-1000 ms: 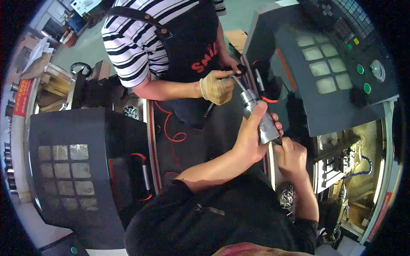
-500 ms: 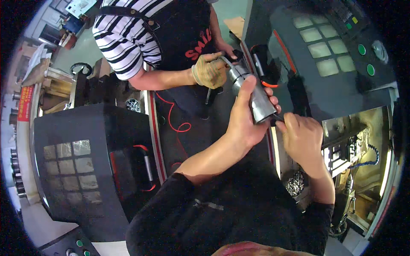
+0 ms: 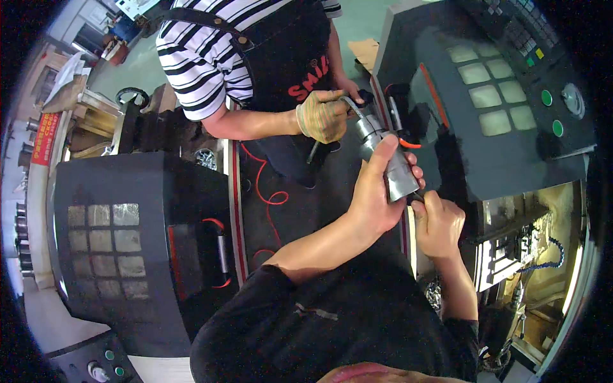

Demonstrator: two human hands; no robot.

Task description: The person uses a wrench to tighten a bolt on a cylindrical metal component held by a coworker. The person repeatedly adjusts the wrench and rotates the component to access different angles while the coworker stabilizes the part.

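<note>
My left hand (image 3: 377, 188) is closed around a shiny metal cylinder (image 3: 400, 175), its thumb lying along the top. The cylinder is tilted, with its near end toward my right hand (image 3: 439, 223). That hand pinches a thin dark rod-like tool (image 3: 418, 197) at the cylinder's near end. Most of the tool is hidden by my fingers, so its exact kind does not show. Beyond the far end, a co-worker's gloved hand (image 3: 324, 116) grips a bent metal bar (image 3: 355, 110) that reaches to the cylinder. The co-worker's other hand (image 3: 348, 87) is by a small black object (image 3: 365, 96).
Grey machine enclosures with windowed doors stand at left (image 3: 115, 255) and right (image 3: 460, 108). A red hose (image 3: 262, 185) lies on the dark floor between them. Metal shavings (image 3: 205, 158) fill a round container. At lower right is an open machine interior (image 3: 530, 255).
The view has shifted, so the surroundings sit slightly lower and further right. My left hand keeps its hold on the cylinder. My right hand has turned slightly at the near end.
</note>
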